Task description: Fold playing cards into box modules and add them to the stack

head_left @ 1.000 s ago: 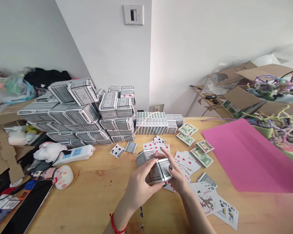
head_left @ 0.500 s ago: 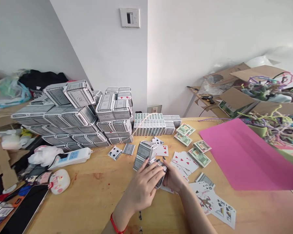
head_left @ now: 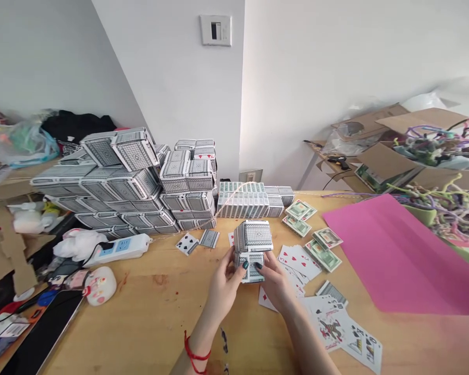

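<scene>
The left hand (head_left: 223, 286) and right hand (head_left: 277, 282) clasp the near end of a playing-card block (head_left: 258, 235) over the table (head_left: 152, 323); excessive thumb pressure could crush it, and uneven grip could let the far end tip

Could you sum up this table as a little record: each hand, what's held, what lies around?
Left hand: grips left side of card block
Right hand: grips its right side
Left wrist: red bracelet
To the left: stacked card blocks, power strip
To the right: loose playing cards, pink sheet
</scene>
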Motion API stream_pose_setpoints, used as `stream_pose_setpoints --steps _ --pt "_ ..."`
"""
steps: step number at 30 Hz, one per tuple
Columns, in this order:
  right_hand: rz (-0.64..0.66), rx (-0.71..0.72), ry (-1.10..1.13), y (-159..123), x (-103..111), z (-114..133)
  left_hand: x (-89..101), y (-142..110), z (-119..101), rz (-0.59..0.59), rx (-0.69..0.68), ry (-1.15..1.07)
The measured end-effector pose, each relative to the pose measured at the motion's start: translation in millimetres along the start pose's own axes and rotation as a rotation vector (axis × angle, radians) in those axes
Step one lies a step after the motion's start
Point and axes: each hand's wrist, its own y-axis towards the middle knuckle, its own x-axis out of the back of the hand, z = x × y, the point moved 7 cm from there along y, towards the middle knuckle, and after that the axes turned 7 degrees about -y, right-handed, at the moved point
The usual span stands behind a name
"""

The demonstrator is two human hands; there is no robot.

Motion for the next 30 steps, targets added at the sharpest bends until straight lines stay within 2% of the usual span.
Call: stream_pose_setpoints --steps 5,8,18,23,30 --pt "-0.148 0.069 -0.177 4 9 -14 -2.8 0 1 -0.078 -0.148 0.312" --pt "-0.193 0.124 -0.255 7 13 -22 -5.5 -3 -1 -0.116 -0.245 0.427" --pt "-0.307 0.161 -0.395 3 28 -29 -8.3 -9 -10 -0.185 -0.279 0.446" --pt "-0.265 0.139 -0.371 4 27 -30 -8.9 -10 -12 -0.19 -0.275 0.451" --pt "-0.171 0.062 -0.229 8 22 -34 -7.2 -11 -11 -0.214 -0.275 0.477"
